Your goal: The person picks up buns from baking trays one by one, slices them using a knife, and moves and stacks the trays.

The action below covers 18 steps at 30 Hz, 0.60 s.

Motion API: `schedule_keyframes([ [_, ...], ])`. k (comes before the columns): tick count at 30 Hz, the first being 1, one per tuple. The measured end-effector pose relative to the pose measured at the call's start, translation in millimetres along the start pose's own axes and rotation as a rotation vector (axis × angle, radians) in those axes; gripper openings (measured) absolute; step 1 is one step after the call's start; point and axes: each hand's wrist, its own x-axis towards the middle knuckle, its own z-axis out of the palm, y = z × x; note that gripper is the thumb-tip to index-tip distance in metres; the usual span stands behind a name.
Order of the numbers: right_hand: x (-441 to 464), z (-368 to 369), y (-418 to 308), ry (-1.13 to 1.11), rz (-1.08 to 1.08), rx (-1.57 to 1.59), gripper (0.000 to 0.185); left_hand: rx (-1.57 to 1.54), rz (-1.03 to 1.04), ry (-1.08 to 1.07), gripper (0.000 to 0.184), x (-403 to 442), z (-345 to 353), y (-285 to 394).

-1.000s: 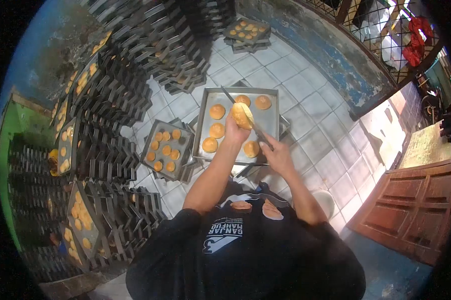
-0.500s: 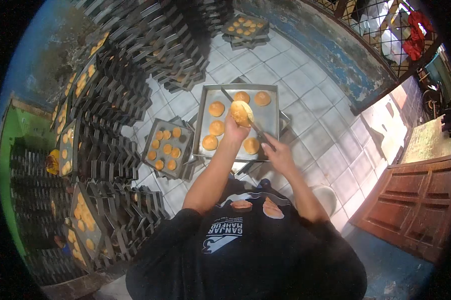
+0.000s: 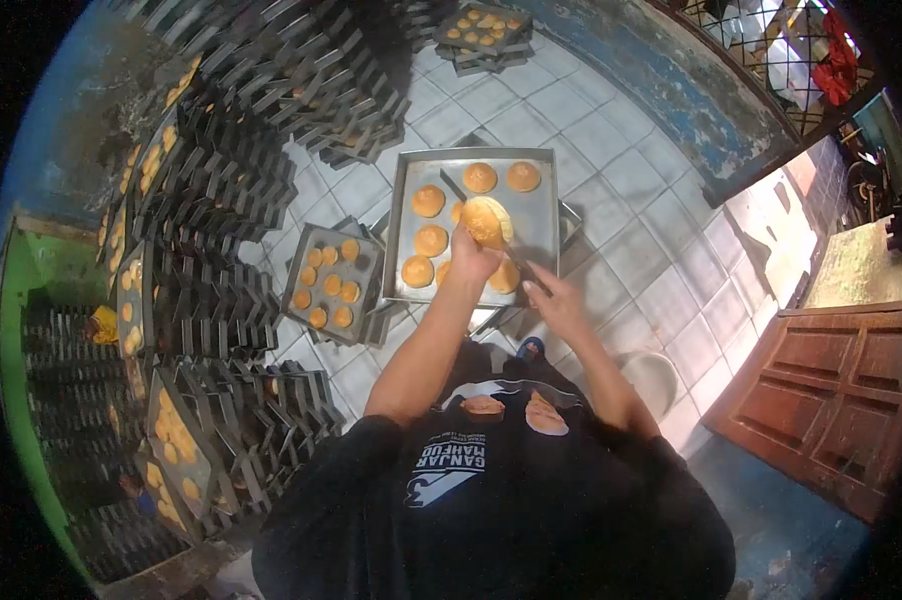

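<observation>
My left hand (image 3: 474, 257) is closed around a round golden bun (image 3: 484, 222), holding it above a square metal baking tray (image 3: 537, 222). A pale cut side shows along the bun's right edge. In my right hand (image 3: 558, 302) is a long knife (image 3: 452, 184), gripped by its handle. Its blade runs up and to the left past the bun, which hides the middle of it; how deep the cut goes I cannot tell. Several more buns, such as one near the top (image 3: 479, 177), lie on the tray below.
A smaller tray of buns (image 3: 362, 262) stands on a stack to the left. Tall stacks of dark trays (image 3: 211, 300) fill the left side. More trays (image 3: 484, 38) sit at the far wall. A pale bucket (image 3: 649, 385) stands near my right arm, and a brown wooden door (image 3: 821, 370) lies beyond.
The bun has tilted in my left hand, and the knife has shifted slightly with it. The camera view has moved a little, so the trays appear higher. Both hands keep their holds.
</observation>
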Motion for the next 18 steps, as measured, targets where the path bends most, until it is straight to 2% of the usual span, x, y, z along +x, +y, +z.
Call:
schedule_keyframes([
  [1,-7,1,16,-0.006,0.008,-0.003,0.048,-0.007,-0.002,0.008,0.029,5,-5,5],
  [3,-23,-1,34,0.085,-0.181,0.002,0.049,-0.03,-0.007,-0.013,0.03,10,-12,14],
  [4,-27,-4,37,0.074,-0.174,-0.001,0.049,-0.04,-0.004,-0.003,0.03,10,-15,13],
  [6,-36,-8,40,-0.048,0.087,0.09,0.051,-0.069,-0.028,-0.035,0.032,10,-25,3],
  [10,-3,11,39,-0.039,0.164,0.033,0.052,-0.008,-0.046,0.049,0.037,12,-40,-17],
  [12,10,18,37,-0.061,0.179,0.026,0.053,0.136,-0.062,0.219,0.042,9,-29,-18],
  [13,10,20,42,-0.062,0.191,0.027,0.053,0.135,-0.07,0.228,0.042,9,-25,-19],
  [15,2,26,52,-0.016,0.166,0.233,0.047,0.1,-0.148,0.289,0.039,11,-22,-21],
  [18,-29,10,64,-0.048,0.293,0.167,0.046,0.096,-0.163,0.333,0.048,43,-52,-35],
])
